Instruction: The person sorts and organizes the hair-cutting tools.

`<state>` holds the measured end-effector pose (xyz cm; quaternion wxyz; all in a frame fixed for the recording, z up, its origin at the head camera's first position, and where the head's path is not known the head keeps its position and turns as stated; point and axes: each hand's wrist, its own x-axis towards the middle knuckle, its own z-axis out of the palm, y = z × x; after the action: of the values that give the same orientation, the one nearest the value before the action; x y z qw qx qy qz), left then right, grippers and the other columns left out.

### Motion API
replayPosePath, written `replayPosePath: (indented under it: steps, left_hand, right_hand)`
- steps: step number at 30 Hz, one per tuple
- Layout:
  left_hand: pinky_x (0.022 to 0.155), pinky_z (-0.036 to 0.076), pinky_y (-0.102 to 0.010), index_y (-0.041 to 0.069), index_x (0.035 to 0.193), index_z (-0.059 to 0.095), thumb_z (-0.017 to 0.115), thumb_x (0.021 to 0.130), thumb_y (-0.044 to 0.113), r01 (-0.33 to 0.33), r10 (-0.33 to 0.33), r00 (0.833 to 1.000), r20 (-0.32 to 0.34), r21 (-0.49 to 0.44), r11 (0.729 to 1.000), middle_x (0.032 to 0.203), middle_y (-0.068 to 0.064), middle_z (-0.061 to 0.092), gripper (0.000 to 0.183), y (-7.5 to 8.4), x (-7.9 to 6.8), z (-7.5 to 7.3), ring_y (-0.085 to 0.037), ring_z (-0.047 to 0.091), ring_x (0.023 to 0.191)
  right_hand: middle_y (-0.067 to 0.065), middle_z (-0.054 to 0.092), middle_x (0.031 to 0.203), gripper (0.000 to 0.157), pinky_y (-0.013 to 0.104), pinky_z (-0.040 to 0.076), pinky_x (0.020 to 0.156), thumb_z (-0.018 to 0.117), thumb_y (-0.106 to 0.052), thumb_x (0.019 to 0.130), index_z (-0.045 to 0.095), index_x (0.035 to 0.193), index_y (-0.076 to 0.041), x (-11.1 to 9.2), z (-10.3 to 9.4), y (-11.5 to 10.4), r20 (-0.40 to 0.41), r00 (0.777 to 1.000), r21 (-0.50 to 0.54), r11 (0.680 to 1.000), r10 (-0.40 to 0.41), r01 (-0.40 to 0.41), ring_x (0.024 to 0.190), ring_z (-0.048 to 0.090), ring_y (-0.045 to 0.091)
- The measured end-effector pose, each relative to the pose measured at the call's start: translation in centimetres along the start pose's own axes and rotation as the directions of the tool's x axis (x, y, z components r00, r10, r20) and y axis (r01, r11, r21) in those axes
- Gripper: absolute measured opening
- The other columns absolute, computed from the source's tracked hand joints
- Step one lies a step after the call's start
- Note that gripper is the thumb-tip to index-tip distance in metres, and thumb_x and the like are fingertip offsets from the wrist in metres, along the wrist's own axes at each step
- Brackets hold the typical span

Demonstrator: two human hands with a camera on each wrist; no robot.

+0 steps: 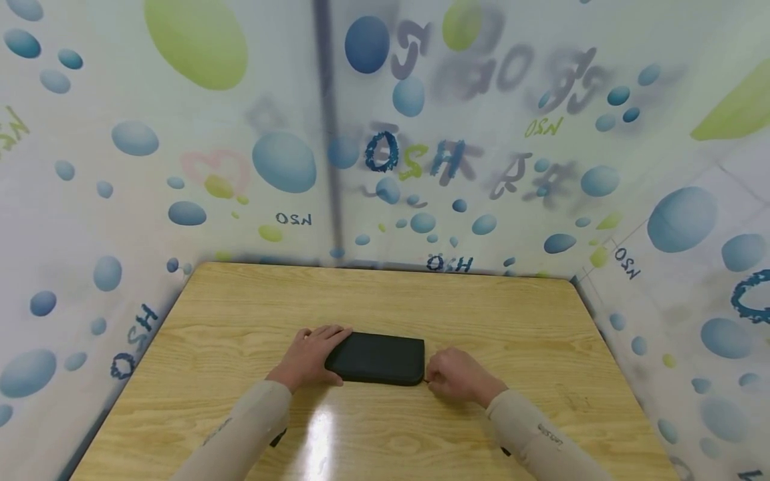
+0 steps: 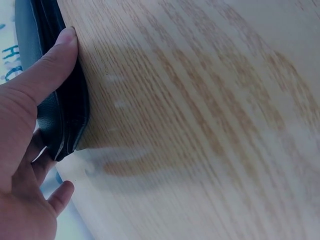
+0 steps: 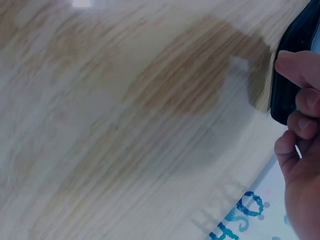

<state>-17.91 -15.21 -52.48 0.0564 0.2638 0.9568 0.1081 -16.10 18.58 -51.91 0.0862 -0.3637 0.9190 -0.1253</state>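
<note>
A flat black wallet (image 1: 375, 359) with rounded corners is at the middle of the wooden table, its long side running left to right. My left hand (image 1: 309, 357) grips the left end, thumb along the near edge and fingers at the far side. In the left wrist view, the thumb presses the layered edge of the wallet (image 2: 75, 105). At the right end, the curled fingers of my right hand (image 1: 457, 375) pinch a small dark tab by the near corner, mostly hidden by them. The right wrist view has the thumb against the edge of the wallet (image 3: 286, 97).
The wooden table (image 1: 385, 300) reaches back to a pale curtain (image 1: 289, 240) printed with blue and green spots and letters. More of this printed sheeting stands along the left and right sides. Light glares off the tabletop near the left forearm.
</note>
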Motion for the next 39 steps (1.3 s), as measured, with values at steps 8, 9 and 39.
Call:
replayPosePath:
  steps: [8,9,39]
  left_hand:
    - [0.102,0.036,-0.057,0.022,0.151,0.037,0.084,0.068,0.054,0.01,-0.01,1.0,0.013,-0.003,1.0,0.15,-0.004,0.045,0.101,0.2,0.0,-0.2,-0.027,0.043,0.138]
    - [0.102,0.036,-0.057,0.022,0.151,0.037,0.084,0.068,0.053,0.011,-0.011,1.0,0.017,-0.005,1.0,0.15,-0.004,0.045,0.1,0.2,0.0,-0.2,-0.027,0.043,0.138]
    - [0.103,0.034,-0.058,0.02,0.151,0.038,0.085,0.068,0.05,0.016,-0.015,1.0,0.02,-0.029,0.999,0.15,-0.006,0.045,0.1,0.6,-0.1,-0.8,-0.029,0.043,0.138]
  right_hand:
    - [-0.014,0.066,0.074,0.008,0.02,0.049,0.065,0.073,-0.019,0.085,0.073,0.078,-0.021,0.2,0.2,-1.1,0.016,0.999,-0.007,0.999,-0.038,0.038,0.066,0.052,-0.004]
    - [-0.013,0.066,0.074,0.008,0.021,0.05,0.066,0.073,-0.02,0.086,0.073,0.078,-0.02,0.2,0.3,-1.2,0.015,0.999,-0.016,0.999,-0.046,0.046,0.066,0.053,-0.003]
    - [-0.015,0.061,0.072,0.012,0.017,0.032,0.064,0.071,-0.027,0.088,0.072,0.077,-0.024,3.2,1.3,-5.0,0.001,0.992,-0.193,0.974,-0.123,0.121,0.067,0.046,0.0]
